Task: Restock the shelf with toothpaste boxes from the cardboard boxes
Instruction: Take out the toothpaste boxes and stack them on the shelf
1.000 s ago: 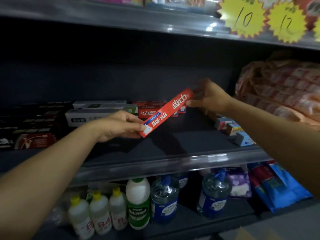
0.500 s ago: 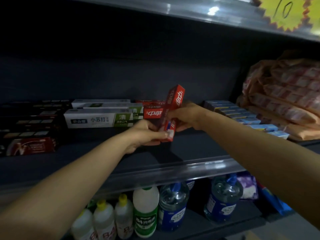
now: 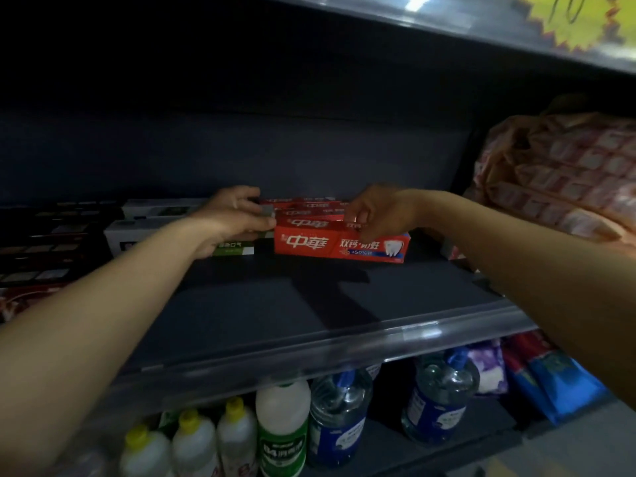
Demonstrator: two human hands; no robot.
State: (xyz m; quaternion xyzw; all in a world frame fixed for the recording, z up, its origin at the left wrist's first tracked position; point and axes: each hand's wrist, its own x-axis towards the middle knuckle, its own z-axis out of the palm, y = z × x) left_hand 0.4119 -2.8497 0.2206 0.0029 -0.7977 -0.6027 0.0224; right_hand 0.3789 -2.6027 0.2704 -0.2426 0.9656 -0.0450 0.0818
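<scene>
Head view showed the long red cardboard toothpaste box [image 3: 340, 243] lying toward the back edge of the dark shelf [image 3: 275, 304]. The left hand [image 3: 234, 215] and right hand [image 3: 378, 211] pinched its ends. It looked light, stiff, crushable; the ends seemed best.

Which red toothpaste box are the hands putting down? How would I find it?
Look at the dark middle shelf, above the bottles. Near its back stand red boxes beside white and green ones. It is the front red toothpaste box, lying longways with a white tooth picture on its right end, the left hand and right hand at its top corners.
</scene>
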